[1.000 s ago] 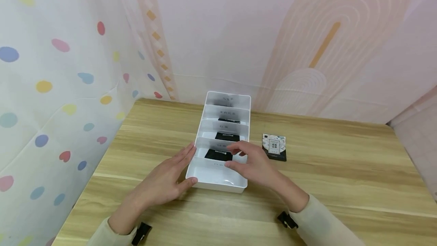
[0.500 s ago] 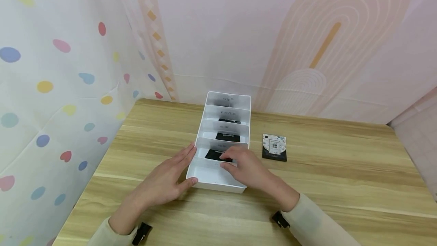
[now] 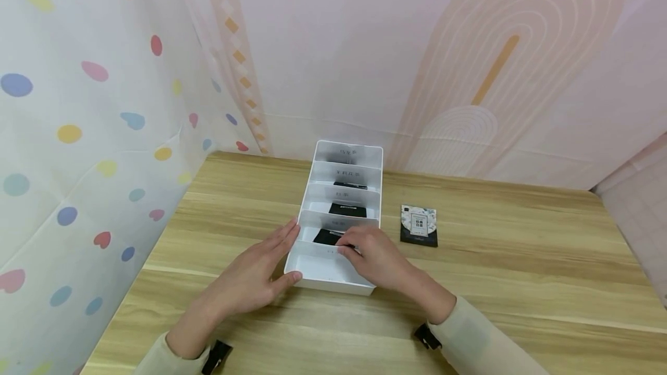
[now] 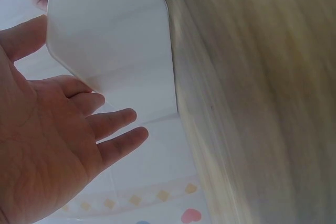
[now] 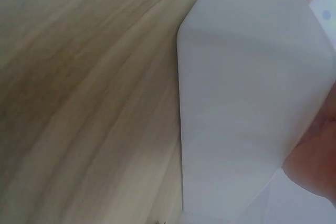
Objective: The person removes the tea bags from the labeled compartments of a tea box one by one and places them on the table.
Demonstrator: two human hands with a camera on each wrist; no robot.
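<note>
Grabbing a black packet (image 3: 325,237), I reckon: right hand (image 3: 382,258) seems to pinch it, left hand (image 3: 249,275) is spread against the divided box (image 3: 323,266). Next probably wants a straight lift.

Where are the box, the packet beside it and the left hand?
Box (image 3: 320,266): head view, inside of the nearest compartment.
Packet (image 3: 419,226): head view, middle of its printed side.
Left hand (image 3: 249,278): head view, back of the hand.

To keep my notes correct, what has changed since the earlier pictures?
The right hand moved slightly left over the white box, its thumb and fingertips drawing together at the nearest black packet; whether they grip it is unclear. The left hand stays at the box's left side; the patterned packet remains on the table.
</note>
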